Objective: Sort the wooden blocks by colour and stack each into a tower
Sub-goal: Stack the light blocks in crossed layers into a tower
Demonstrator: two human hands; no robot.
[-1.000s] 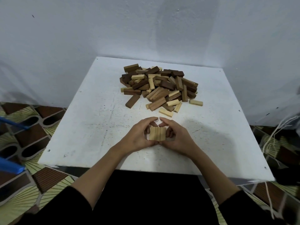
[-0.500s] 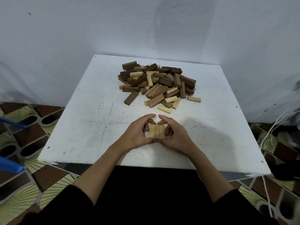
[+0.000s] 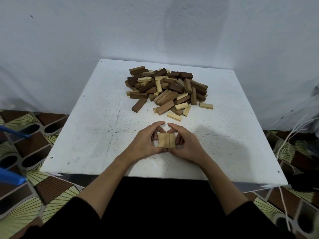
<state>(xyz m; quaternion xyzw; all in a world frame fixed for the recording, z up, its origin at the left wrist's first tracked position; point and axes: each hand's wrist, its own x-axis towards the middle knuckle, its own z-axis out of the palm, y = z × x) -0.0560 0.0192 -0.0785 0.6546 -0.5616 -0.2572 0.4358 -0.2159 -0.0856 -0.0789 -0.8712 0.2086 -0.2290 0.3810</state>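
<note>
Little has moved: both hands have stayed cupped round the three pale blocks (image 3: 166,140) on the desk (image 3: 86,135), left hand (image 3: 144,140) and right hand (image 3: 186,142) each in a curled grip. The mixed pile (image 3: 166,91) lies behind.

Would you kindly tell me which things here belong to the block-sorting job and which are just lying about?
Job:
- three light blocks side by side, held between left hand and right hand
- mixed block pile
- white table

Lying about:
- blue object on the floor
- white cords
</note>
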